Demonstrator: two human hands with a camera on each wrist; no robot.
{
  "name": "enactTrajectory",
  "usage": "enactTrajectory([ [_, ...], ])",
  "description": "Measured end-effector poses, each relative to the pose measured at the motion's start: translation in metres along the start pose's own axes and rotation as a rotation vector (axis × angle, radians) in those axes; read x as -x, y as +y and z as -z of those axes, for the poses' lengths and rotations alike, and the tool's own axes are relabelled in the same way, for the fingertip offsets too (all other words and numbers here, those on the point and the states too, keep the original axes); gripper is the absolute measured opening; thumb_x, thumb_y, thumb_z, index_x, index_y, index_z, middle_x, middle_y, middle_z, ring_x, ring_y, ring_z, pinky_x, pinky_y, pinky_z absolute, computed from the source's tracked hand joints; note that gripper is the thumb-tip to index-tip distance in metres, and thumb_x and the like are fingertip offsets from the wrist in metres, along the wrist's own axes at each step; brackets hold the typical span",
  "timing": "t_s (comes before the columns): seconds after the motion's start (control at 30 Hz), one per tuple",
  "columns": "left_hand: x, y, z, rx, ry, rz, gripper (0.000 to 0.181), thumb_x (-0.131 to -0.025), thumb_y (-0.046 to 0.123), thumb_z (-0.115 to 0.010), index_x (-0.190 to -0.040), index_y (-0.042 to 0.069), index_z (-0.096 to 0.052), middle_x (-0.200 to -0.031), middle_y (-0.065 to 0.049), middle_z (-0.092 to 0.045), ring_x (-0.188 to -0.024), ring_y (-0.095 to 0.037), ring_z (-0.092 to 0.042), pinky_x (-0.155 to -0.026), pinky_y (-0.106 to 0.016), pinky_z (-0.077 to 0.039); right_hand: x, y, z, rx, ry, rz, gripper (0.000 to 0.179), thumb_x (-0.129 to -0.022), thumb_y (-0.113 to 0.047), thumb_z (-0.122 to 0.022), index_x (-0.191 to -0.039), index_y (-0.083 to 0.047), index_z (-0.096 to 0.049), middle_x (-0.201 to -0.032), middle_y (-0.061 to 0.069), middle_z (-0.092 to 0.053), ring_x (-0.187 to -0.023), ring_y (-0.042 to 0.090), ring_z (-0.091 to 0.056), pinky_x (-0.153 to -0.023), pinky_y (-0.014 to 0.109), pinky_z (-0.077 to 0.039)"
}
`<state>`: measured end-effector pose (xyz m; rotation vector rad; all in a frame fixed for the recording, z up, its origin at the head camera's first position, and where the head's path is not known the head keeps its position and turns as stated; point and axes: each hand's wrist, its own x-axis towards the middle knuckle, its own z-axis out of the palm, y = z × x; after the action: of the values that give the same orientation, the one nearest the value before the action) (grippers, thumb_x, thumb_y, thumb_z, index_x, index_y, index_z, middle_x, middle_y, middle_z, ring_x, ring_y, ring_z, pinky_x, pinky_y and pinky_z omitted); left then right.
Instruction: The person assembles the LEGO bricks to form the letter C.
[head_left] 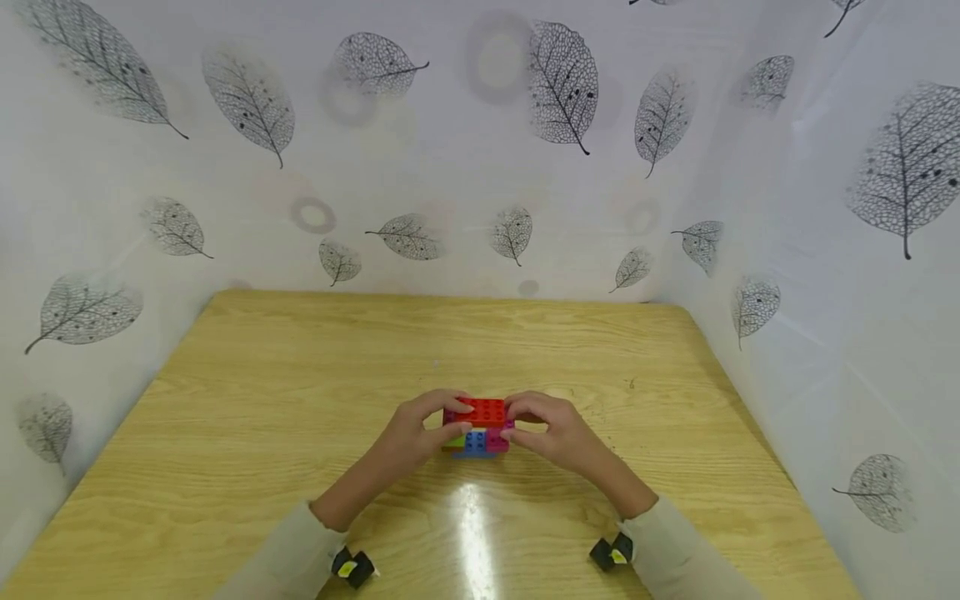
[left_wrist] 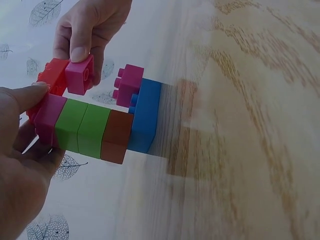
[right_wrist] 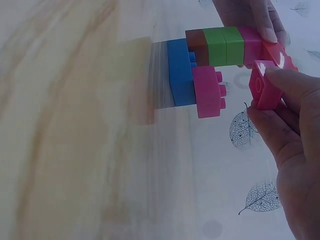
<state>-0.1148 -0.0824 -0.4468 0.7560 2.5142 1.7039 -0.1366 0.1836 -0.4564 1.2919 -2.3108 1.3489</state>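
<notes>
A structure of toy building bricks stands on the table. Its base is a blue brick (left_wrist: 150, 110), with a brown brick (left_wrist: 116, 137), two green bricks (left_wrist: 82, 125) and a magenta brick (left_wrist: 49, 115) stacked at one end. Across the top reaches a long red brick (head_left: 486, 411). A pink brick (right_wrist: 207, 92) sits on the base's other end. My left hand (head_left: 412, 429) grips the stack's top around the magenta and red bricks. Between thumb and fingers, my right hand (head_left: 555, 427) pinches another pink brick (left_wrist: 79, 77) at the red brick's free end, above a gap.
The wooden table (head_left: 300, 358) extends around the bricks, with a light reflection in front of them. White leaf-printed sheeting (head_left: 450, 167) rises behind the table and along both sides.
</notes>
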Motion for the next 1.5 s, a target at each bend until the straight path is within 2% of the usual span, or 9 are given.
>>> enactTrajectory([
  [0.13, -0.001, 0.0, -0.001, -0.027, 0.002, -0.035, 0.015, -0.094, 0.02, -0.072, -0.109, 0.021, -0.072, -0.13, -0.002, -0.066, -0.119, -0.021, -0.062, -0.103, -0.048, -0.05, 0.003, 0.002, -0.001, -0.013, 0.019, -0.017, 0.022, -0.085, 0.0, -0.079, -0.104, -0.008, -0.071, -0.115, 0.014, -0.07, -0.106, 0.024, -0.069, -0.085, 0.033, -0.059],
  [0.37, -0.002, -0.003, -0.003, -0.134, 0.005, -0.138, 0.023, -0.093, 0.015, -0.072, -0.116, 0.017, -0.073, -0.129, -0.004, -0.067, -0.12, -0.021, -0.064, -0.099, -0.042, -0.053, -0.007, -0.031, 0.005, -0.007, 0.055, -0.013, 0.023, -0.077, 0.014, -0.078, -0.096, 0.005, -0.07, -0.107, 0.022, -0.069, -0.099, 0.034, -0.07, -0.078, 0.044, -0.06],
  [0.47, -0.002, -0.002, -0.002, -0.154, 0.009, -0.16, 0.024, -0.093, 0.016, -0.072, -0.117, 0.017, -0.073, -0.129, -0.003, -0.067, -0.121, -0.022, -0.064, -0.099, -0.041, -0.054, -0.008, -0.03, 0.005, 0.004, 0.067, 0.011, 0.024, -0.076, 0.016, -0.078, -0.095, 0.005, -0.07, -0.107, 0.021, -0.068, -0.099, 0.032, -0.069, -0.079, 0.041, -0.06],
  [0.67, -0.002, -0.003, -0.002, -0.152, 0.021, -0.165, 0.024, -0.093, 0.017, -0.072, -0.117, 0.02, -0.073, -0.127, -0.001, -0.068, -0.118, -0.019, -0.065, -0.095, -0.038, -0.056, -0.01, -0.031, 0.004, 0.012, 0.102, 0.061, 0.024, -0.075, 0.018, -0.078, -0.093, 0.006, -0.07, -0.104, 0.022, -0.06, -0.095, 0.033, -0.064, -0.085, 0.029, -0.058],
  [0.83, -0.003, -0.003, -0.003, -0.146, 0.015, -0.173, 0.024, -0.094, 0.018, -0.072, -0.118, 0.019, -0.073, -0.127, -0.001, -0.068, -0.118, -0.019, -0.065, -0.094, -0.037, -0.056, -0.009, -0.031, 0.002, -0.003, 0.139, 0.074, 0.025, -0.073, 0.02, -0.078, -0.093, 0.007, -0.07, -0.102, 0.022, -0.06, -0.093, 0.034, -0.065, -0.089, 0.022, -0.055],
  [1.03, 0.0, -0.003, 0.0, -0.157, 0.025, -0.183, 0.025, -0.092, 0.016, -0.073, -0.118, 0.018, -0.073, -0.129, -0.003, -0.068, -0.12, -0.022, -0.064, -0.095, -0.04, -0.056, -0.009, -0.027, -0.002, -0.068, 0.146, 0.082, 0.026, -0.073, 0.023, -0.076, -0.094, 0.009, -0.069, -0.103, 0.024, -0.059, -0.094, 0.033, -0.067, -0.089, 0.025, -0.056],
  [1.3, 0.002, -0.004, 0.001, -0.169, 0.021, -0.181, 0.025, -0.093, 0.017, -0.073, -0.118, 0.018, -0.073, -0.128, -0.003, -0.068, -0.12, -0.022, -0.064, -0.097, -0.041, -0.055, -0.01, -0.034, -0.002, -0.063, 0.117, -0.04, 0.02, -0.077, 0.017, -0.076, -0.092, 0.006, -0.069, -0.105, 0.022, -0.059, -0.097, 0.032, -0.065, -0.088, 0.029, -0.058],
  [1.5, 0.003, -0.005, -0.001, -0.168, 0.016, -0.159, 0.026, -0.093, 0.017, -0.073, -0.119, 0.021, -0.072, -0.13, -0.001, -0.066, -0.121, -0.021, -0.063, -0.097, -0.041, -0.055, -0.011, -0.034, 0.003, -0.072, 0.079, -0.038, 0.022, -0.078, 0.017, -0.076, -0.094, 0.007, -0.066, -0.107, 0.027, -0.058, -0.1, 0.036, -0.065, -0.09, 0.032, -0.058],
])
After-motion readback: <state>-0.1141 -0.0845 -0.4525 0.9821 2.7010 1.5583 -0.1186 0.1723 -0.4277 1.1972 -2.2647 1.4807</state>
